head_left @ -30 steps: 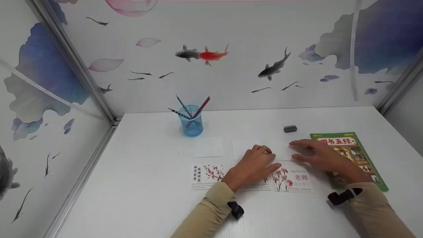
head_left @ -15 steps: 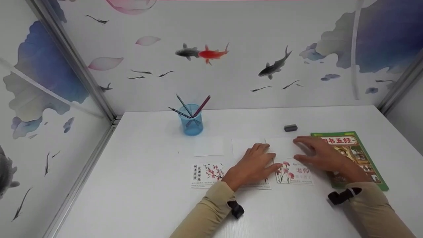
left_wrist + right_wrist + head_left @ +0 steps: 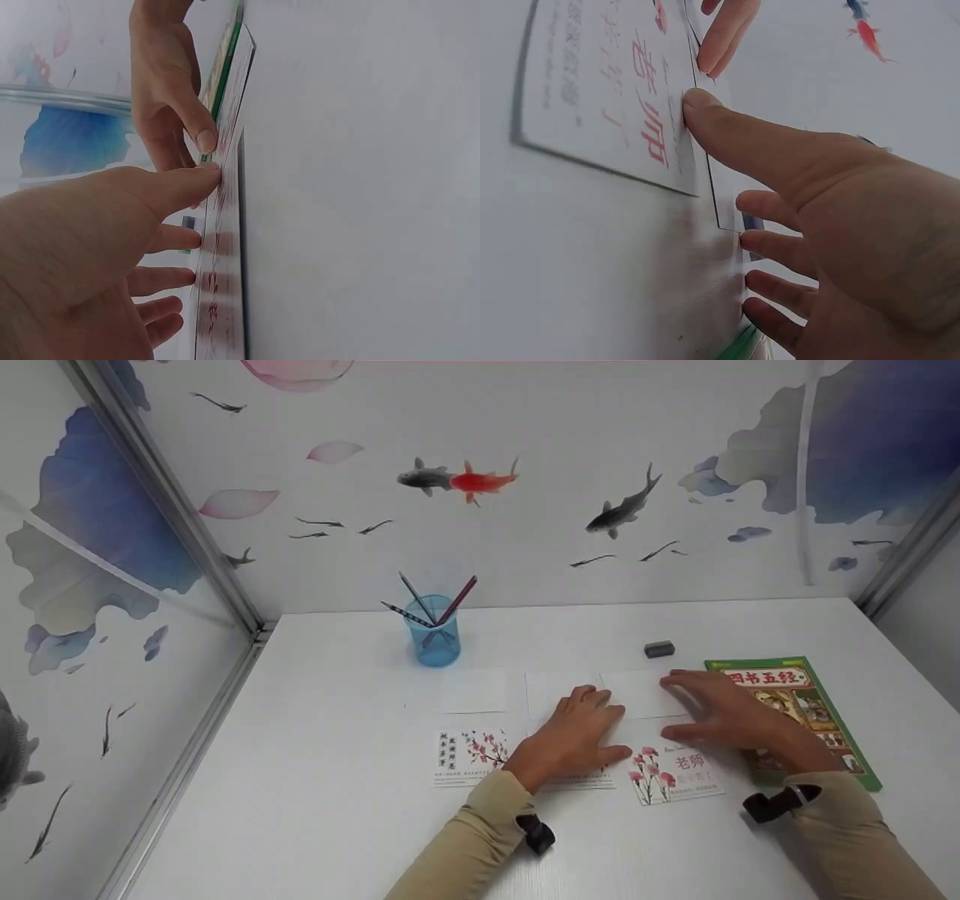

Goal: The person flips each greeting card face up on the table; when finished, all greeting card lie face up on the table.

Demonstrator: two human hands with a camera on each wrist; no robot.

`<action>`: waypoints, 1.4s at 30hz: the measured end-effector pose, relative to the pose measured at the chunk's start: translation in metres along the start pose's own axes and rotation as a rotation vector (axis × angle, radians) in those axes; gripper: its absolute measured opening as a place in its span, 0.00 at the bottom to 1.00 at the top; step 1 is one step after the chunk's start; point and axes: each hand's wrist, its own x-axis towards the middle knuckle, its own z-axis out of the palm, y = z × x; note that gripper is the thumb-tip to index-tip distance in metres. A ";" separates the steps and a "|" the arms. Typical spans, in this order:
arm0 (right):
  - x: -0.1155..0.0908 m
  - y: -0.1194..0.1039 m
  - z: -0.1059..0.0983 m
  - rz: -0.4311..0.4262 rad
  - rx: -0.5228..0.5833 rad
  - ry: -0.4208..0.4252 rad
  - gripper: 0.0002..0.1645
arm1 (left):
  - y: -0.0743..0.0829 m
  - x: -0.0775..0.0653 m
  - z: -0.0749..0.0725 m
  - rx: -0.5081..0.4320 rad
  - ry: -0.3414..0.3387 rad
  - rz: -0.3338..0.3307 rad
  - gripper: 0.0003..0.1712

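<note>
My left hand point(image 3: 571, 735) lies palm down with fingers spread over a mostly covered printed card point(image 3: 581, 782) and the white card point(image 3: 541, 690) behind it. To its left sits a plum-blossom card point(image 3: 472, 761). My right hand point(image 3: 716, 709) stretches its fingers over another white card point(image 3: 637, 694). In the right wrist view, its thumb point(image 3: 727, 124) presses at the upper edge of a carnation card point(image 3: 607, 97) with red characters. That card lies slightly turned and nearer my body than the other printed cards. Neither hand grips anything.
A blue cup point(image 3: 435, 641) holding several pencils stands at the back left. A dark eraser point(image 3: 659, 649) lies beyond my right hand. Under my right wrist is a green-bordered book point(image 3: 814, 712). One more white card point(image 3: 474, 691) lies behind the plum-blossom card.
The carnation card first slid away from me, then came back towards me and rightward, turning a little. Its white neighbour behind now shows more. Both hands stayed nearly in place, right fingers shifting slightly.
</note>
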 end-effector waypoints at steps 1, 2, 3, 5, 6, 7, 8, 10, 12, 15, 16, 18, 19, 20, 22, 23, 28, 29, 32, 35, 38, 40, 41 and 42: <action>0.000 0.000 0.001 0.004 0.006 0.005 0.56 | 0.000 0.000 0.000 0.001 -0.001 0.000 0.35; 0.000 0.000 0.001 0.008 0.016 0.012 0.56 | 0.000 0.000 0.000 0.000 -0.003 -0.002 0.35; 0.001 0.000 0.002 0.012 0.025 0.023 0.54 | 0.000 0.000 0.001 0.000 -0.003 -0.002 0.35; 0.001 -0.001 0.003 0.013 0.038 0.044 0.51 | 0.000 0.001 0.001 -0.005 -0.001 -0.002 0.35; 0.002 -0.001 0.003 0.014 0.038 0.052 0.49 | 0.000 0.001 0.001 -0.014 0.004 -0.001 0.34; 0.002 -0.001 0.003 0.018 0.040 0.058 0.48 | -0.001 0.001 0.002 -0.021 0.007 0.000 0.34; 0.003 -0.001 0.004 0.022 0.047 0.062 0.47 | -0.001 0.001 0.002 -0.030 0.010 0.000 0.33; 0.003 -0.002 0.004 0.042 0.077 0.057 0.46 | -0.002 0.002 0.002 -0.051 0.015 0.002 0.33; 0.004 -0.001 0.005 0.061 0.114 0.053 0.45 | -0.002 0.003 0.002 -0.071 0.020 0.004 0.32; 0.006 0.000 0.006 0.043 0.135 0.054 0.45 | -0.003 0.003 0.001 -0.081 0.025 0.007 0.31; 0.007 0.000 0.007 0.033 0.122 0.050 0.45 | -0.003 0.003 0.001 -0.083 0.027 0.006 0.31; 0.008 0.001 0.008 0.011 0.090 0.036 0.46 | -0.004 0.002 0.001 -0.080 0.033 0.001 0.30; 0.008 0.001 0.008 0.004 0.071 0.028 0.46 | -0.004 0.002 0.001 -0.078 0.033 -0.001 0.30; 0.009 0.002 0.008 -0.003 0.048 0.021 0.45 | -0.005 0.001 0.001 -0.079 0.033 -0.002 0.30; 0.010 0.003 0.007 -0.001 0.019 0.007 0.45 | -0.004 0.001 0.001 -0.083 0.031 -0.001 0.30; 0.011 0.003 0.006 -0.011 0.011 0.007 0.45 | -0.004 0.001 0.001 -0.087 0.030 0.000 0.30; 0.014 0.005 0.002 -0.050 0.027 0.013 0.47 | -0.002 0.000 0.001 -0.112 0.030 0.022 0.30; 0.015 0.006 0.002 -0.046 0.044 0.014 0.48 | -0.002 0.000 0.001 -0.114 0.030 0.027 0.30; 0.015 0.007 0.002 -0.002 0.102 0.026 0.52 | -0.001 0.000 0.000 -0.120 0.034 0.034 0.30; 0.015 0.007 0.002 0.021 0.192 0.086 0.52 | 0.000 0.001 -0.001 -0.138 0.035 0.029 0.32; 0.014 0.005 0.000 0.022 0.293 0.190 0.50 | 0.000 0.002 -0.002 -0.198 0.029 0.014 0.37; 0.014 0.001 -0.003 0.012 0.375 0.267 0.48 | 0.001 0.003 -0.002 -0.284 0.026 -0.001 0.42; 0.013 -0.001 -0.005 0.007 0.412 0.305 0.47 | 0.001 0.004 -0.003 -0.340 0.024 -0.007 0.44; 0.013 -0.005 -0.006 -0.001 0.452 0.337 0.46 | 0.001 0.005 -0.003 -0.407 0.023 -0.012 0.46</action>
